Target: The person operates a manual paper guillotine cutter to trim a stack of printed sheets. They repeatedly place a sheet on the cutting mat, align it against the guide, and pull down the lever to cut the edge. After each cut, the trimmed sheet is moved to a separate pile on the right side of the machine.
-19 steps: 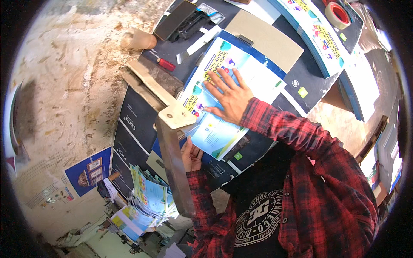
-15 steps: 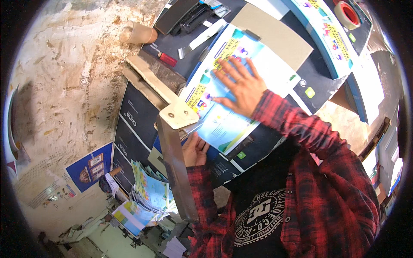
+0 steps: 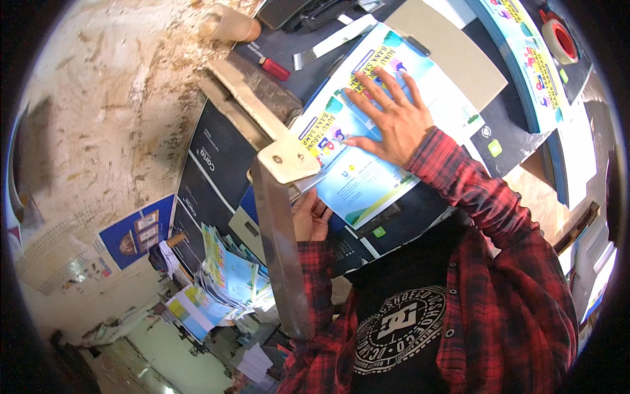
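Note:
A glossy printed sheet [image 3: 366, 182], light blue with yellow and green artwork, lies on the dark bed of a lever paper cutter. My right hand [image 3: 392, 118] is flat on the sheet, fingers spread. Beside the sheet's lower left corner is my left hand [image 3: 311, 217], its fingers curled against the edge; whatever is between them is hidden. The cutter's brown metal arm [image 3: 281, 243] slants down past my left wrist from a cream pivot plate [image 3: 287, 157]. A grey-beige board [image 3: 453, 56] lies under the sheet's far side.
A stack of similar printed sheets [image 3: 525, 65] stands at the far right, near tape rolls [image 3: 559, 41]. A flat brush [image 3: 335, 43], a red-handled tool [image 3: 274, 68] and a tan cup [image 3: 230, 23] lie at the far left. Loose printed papers [image 3: 233, 276] are heaped lower left.
The whole view has shifted slightly, so cutter and sheet sit further right. My right hand stays spread on the sheet, and my left hand stays at its corner.

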Available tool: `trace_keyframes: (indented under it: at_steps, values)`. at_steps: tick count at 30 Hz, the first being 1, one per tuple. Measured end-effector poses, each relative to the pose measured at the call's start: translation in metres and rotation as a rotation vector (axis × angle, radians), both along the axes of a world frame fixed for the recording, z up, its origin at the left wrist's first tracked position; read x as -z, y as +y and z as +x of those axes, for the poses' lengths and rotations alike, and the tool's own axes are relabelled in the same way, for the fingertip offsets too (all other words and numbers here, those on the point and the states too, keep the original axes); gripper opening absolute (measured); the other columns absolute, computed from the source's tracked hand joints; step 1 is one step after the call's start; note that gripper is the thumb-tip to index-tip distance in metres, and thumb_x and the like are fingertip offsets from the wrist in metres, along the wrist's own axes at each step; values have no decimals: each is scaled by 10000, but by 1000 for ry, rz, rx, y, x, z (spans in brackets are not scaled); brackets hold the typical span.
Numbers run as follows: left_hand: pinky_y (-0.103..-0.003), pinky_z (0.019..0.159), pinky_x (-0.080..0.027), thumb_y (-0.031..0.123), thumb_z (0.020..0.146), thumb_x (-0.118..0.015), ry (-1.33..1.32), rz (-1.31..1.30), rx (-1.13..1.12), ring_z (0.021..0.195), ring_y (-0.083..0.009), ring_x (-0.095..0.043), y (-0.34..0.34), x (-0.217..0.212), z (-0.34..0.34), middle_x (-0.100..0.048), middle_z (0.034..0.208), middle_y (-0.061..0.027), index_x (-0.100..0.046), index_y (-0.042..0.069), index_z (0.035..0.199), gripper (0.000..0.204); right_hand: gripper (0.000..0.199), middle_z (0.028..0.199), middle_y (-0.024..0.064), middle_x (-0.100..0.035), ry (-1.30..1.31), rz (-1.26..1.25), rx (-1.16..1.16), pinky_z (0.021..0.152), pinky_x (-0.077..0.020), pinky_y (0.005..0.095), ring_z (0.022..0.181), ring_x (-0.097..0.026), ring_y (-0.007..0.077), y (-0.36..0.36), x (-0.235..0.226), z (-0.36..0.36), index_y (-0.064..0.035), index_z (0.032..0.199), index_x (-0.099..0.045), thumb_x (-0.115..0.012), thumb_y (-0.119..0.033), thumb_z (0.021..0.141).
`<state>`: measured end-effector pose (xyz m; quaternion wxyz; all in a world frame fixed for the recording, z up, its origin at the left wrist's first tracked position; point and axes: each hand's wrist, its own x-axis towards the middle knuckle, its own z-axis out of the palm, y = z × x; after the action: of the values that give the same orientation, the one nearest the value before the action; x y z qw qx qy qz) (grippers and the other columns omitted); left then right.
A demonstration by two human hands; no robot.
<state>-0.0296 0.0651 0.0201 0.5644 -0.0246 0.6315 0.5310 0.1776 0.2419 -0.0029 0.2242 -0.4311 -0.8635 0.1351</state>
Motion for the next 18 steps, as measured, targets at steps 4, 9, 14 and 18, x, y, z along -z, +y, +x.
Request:
trace_keyframes:
  at_steps: [4,9,14,18]
  values:
    - [-387,853,-579,171,993,-563,23,-15,-18,956,-207,-693,1,9,1,-692,1105,-111,-581,-1,1240,301,790,1520,140,-383,-92,25,10,1160,-150,601,1430,-297,366,-9,-2,-12,-164,1429,-478,-550,-684,839]
    - [-327,804,-573,227,979,-597,177,105,51,941,-182,-692,-29,34,-22,-688,1101,-90,-607,15,1210,314,775,1525,134,-379,-62,36,-89,1151,-158,583,1423,-303,377,-36,-18,-39,-221,1422,-494,-565,-702,819]
    - [-447,909,-448,254,881,-670,1376,212,427,1099,-306,-578,-11,24,28,-609,1242,-167,-600,-15,1212,432,745,1543,113,-360,-183,115,-56,1154,-158,557,1425,-305,359,-31,-1,-33,-297,1442,-471,-570,-696,821]
    - [-610,1119,-221,307,889,-583,1716,96,601,1443,-354,-269,-33,34,45,-419,1510,-89,-505,36,1392,577,691,1553,85,-351,-230,118,-150,1150,-191,562,1431,-308,325,-23,0,-27,-332,1458,-442,-570,-648,856]
